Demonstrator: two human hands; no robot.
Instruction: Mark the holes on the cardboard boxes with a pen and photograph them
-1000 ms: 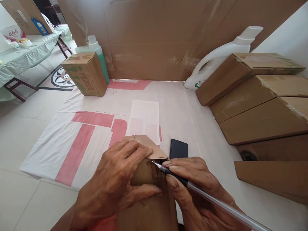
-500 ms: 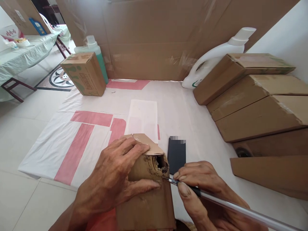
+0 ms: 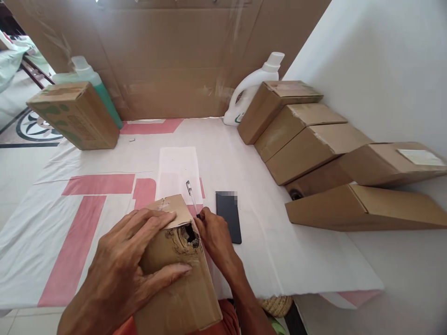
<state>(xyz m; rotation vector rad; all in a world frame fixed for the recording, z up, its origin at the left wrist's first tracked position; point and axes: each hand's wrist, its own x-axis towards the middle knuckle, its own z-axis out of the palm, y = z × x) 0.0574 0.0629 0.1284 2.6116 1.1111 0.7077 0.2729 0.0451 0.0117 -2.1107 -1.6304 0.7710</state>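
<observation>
A cardboard box (image 3: 174, 293) stands tilted in front of me, with a torn, dark hole (image 3: 190, 235) at its upper right corner. My left hand (image 3: 129, 256) grips this box from the left, fingers over the top edge and thumb stretched across the near face. At the box's far right side, my right hand (image 3: 214, 230) is closed around a pen (image 3: 192, 197). The clear barrel and capped end of the pen point up and away; its tip is hidden behind the hand and box. Just right of that hand lies a black phone-like slab (image 3: 228, 218).
Several cardboard boxes (image 3: 300, 153) line the right side, near a white jug (image 3: 249, 93). Back left, another box (image 3: 77, 116) stands before a green-liquid bottle (image 3: 104, 100). A white sheet (image 3: 178, 163) lies on the cloth-covered table (image 3: 279, 232). Tall cardboard (image 3: 167, 60) closes off the back.
My right hand has moved from the box's near right face to its far right side, turning the pen so its barrel points away. The view has swung right. My left hand keeps its grip.
</observation>
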